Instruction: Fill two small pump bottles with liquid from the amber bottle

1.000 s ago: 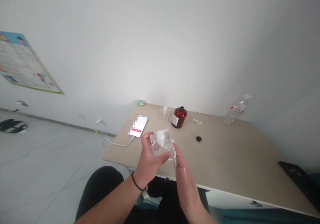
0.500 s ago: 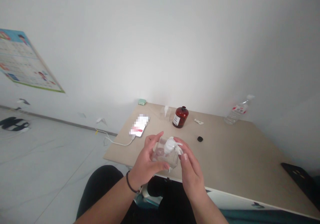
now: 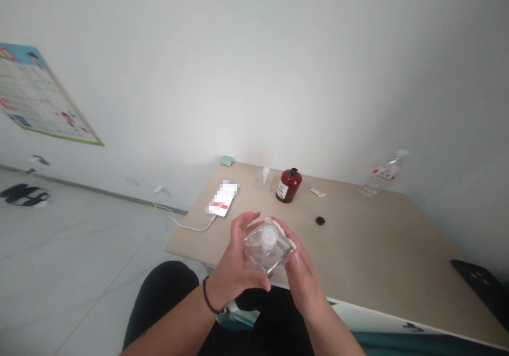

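Note:
My left hand (image 3: 237,260) is wrapped round a clear square-sided bottle (image 3: 258,252) with a round white cap (image 3: 269,236). The bottle is tilted, and its capped top faces me above the table's front edge. On its right side, my right hand (image 3: 299,268) presses a crumpled white tissue (image 3: 291,243) against it; the fingers partly hide the tissue. Beyond the hands stands a brown bottle (image 3: 289,186) with a white label and no cap on its neck. A small round black cap (image 3: 320,221) lies on the table to the right.
On the table (image 3: 369,250) are a phone (image 3: 225,197) on a white cable, a green case (image 3: 226,161), a clear container with a white nozzle (image 3: 265,177), a crumpled white scrap (image 3: 317,192), a plastic water bottle (image 3: 382,175) and a black phone-like object (image 3: 479,282).
The clear bottle has turned in my hands, so its white cap now faces up towards me. My right hand has shifted along the bottle's right side with the tissue.

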### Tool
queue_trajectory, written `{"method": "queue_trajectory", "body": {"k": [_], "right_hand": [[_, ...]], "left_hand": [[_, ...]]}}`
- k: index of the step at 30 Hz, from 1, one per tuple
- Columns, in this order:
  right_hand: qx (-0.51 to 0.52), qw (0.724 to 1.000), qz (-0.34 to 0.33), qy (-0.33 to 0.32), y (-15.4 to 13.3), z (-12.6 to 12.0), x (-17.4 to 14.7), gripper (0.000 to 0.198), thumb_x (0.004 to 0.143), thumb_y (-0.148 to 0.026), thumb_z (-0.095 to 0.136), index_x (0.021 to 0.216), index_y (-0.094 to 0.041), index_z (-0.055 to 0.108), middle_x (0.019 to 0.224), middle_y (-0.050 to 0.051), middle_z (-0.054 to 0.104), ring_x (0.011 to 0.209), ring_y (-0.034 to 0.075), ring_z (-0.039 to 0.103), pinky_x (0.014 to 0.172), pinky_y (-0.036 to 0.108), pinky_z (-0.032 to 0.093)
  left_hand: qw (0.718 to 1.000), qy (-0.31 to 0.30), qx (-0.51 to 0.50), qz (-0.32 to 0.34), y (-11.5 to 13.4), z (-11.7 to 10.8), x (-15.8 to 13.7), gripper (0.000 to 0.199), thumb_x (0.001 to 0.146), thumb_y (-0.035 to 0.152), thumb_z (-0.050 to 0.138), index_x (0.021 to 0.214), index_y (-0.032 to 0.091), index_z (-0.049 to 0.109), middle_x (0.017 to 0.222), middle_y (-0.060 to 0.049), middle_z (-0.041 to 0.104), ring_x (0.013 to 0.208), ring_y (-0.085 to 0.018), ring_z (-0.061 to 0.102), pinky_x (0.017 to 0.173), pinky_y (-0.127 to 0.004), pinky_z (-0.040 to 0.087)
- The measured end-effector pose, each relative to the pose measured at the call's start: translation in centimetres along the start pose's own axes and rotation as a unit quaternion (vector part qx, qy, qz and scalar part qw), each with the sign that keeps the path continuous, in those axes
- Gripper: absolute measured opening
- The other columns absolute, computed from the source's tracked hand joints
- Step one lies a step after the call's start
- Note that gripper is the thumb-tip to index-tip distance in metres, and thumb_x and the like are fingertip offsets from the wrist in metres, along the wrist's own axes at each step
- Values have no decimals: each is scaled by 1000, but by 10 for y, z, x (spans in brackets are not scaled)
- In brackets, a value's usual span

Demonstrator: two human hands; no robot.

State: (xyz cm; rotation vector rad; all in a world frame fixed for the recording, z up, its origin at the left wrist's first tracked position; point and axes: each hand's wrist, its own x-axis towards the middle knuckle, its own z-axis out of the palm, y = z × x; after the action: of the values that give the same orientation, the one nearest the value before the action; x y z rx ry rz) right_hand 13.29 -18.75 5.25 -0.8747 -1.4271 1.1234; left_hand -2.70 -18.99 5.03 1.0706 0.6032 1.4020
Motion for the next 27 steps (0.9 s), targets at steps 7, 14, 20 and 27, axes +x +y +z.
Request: {"method": "queue_trajectory", "body": {"k": [7,14,20,27], "right_hand": [[-15,997,30,-73,-2,0,-7,56,97,-57,46,146,-32,48,153,5,49,142,29,42,118,53,30],[-6,999,-1,-51,1,14,-22,61,96,-52,50,152,-30,38,157,6,42,145,29,37,119,52,29],[-20,1000,-10,-17,17,19,-44,65,101,-42,43,159,-35,13,167,1,18,153,25,16,123,53,16],[-99,994,-46,21,21,14,-45,64,100,-50,40,158,-36,19,168,-1,13,154,30,10,122,57,16]], "left_hand": [[991,54,94,77,9,5,0,71,62,49,86,117,22,50,105,-6,59,86,-20,60,74,-29,49],[971,68,173,149,9,4,6,65,78,61,69,127,21,52,113,-8,58,96,-24,60,83,-35,49],[973,45,215,68,8,7,-5,65,97,49,49,153,24,29,152,-11,41,141,-29,37,119,-42,25],[998,36,52,6,3,18,-3,84,65,53,86,133,25,43,113,-5,60,93,-21,61,80,-29,51]]}}
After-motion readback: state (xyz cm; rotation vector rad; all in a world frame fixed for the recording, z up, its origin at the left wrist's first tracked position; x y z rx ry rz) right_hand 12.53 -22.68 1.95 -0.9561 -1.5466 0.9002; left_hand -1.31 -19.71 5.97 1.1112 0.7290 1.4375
